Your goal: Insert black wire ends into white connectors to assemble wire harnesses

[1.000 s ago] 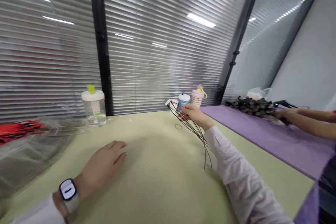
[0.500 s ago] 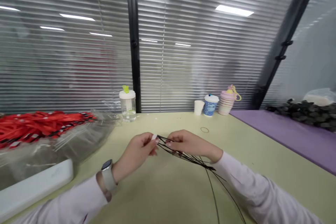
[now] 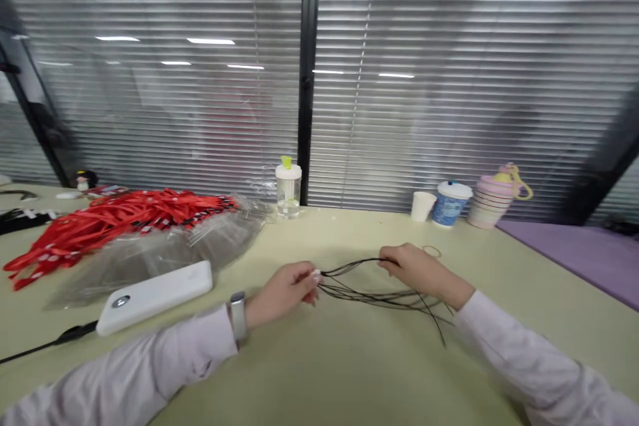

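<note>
Head view: L hand (image 3: pixel 287 293) pinches a small white end piece (image 3: pixel 316 275) betw. thumb & fingertips, grip narrow; a bundle of thin black cords (image 3: pixel 369 297) runs from it twd. the R side, over the middle of the pale yellow-green tabletop (image 3: pixel 324 373); R hand (image 3: pixel 422 273) pinches the upper strands approx. midway, thumb vs. fingers, lifting them into an arc apart from the rest; lower strands run beneath R hand & wrist, loose ends fanning out near the cuff; can't tell exact no. of strands, nor whether the lower ones touch the table.

L wrist has a smartwatch (image 3: pixel 238 314) w/ pale band; left of it lies a white power bank (image 3: pixel 154 296) w/ black cable (image 3: pixel 74 334) at its near end; behind that, clear plastic bags (image 3: pixel 164 256) & a heap of red ribbons (image 3: pixel 150 210); clear bottle w/ white lid (image 3: pixel 288 193) stands at the back, by the window blinds (image 3: pixel 224 113); back right, L to R: white paper cup (image 3: pixel 422 206), blue lidded cup (image 3: pixel 450 205), pink-lidded striped tumbler (image 3: pixel 492 200); thin tan band (image 3: pixel 439 252) lies just behind R hand; purple mat (image 3: pixel 574 259) far R.
</note>
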Demonstrator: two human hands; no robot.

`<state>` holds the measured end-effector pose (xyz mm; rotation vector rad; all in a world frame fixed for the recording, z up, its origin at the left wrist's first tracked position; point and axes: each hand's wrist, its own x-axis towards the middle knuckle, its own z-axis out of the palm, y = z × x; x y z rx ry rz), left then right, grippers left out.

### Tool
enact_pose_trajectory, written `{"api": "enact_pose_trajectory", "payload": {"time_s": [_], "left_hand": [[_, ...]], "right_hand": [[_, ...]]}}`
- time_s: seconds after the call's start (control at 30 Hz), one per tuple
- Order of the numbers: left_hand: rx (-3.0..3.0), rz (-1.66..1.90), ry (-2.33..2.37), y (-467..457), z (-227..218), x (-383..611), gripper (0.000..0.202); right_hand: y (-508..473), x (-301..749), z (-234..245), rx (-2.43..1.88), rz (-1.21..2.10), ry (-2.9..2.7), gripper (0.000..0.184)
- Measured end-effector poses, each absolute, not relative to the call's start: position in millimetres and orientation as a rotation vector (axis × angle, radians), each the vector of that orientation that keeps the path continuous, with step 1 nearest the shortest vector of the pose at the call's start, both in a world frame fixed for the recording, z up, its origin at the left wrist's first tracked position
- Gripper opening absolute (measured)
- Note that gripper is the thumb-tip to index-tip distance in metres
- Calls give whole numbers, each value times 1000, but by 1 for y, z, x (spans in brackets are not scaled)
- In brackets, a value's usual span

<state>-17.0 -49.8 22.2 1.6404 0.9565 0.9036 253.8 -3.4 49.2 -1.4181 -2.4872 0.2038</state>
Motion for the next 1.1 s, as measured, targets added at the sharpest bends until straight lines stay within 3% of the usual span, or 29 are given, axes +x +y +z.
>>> {"api": "enact_pose_trajectory", "payload": {"time_s": [0.33,0.47,0.8,1.1], "left_hand": [[1177,881,911,-55,13,-38,39],[1136,863,924,-52,13,-36,28],[1234,856,942,-61,13,-19,33],[1186,848,906,-65,12,-21,37]], "right_hand": [[-37,297,27,-1398,-234,-2272,28],[-54,299,30,-1248,-238,-2322,22],[-69,202,2,-958,-290,-2479,34],[-50,171,-3,-918,-347,-2504,9]]}}
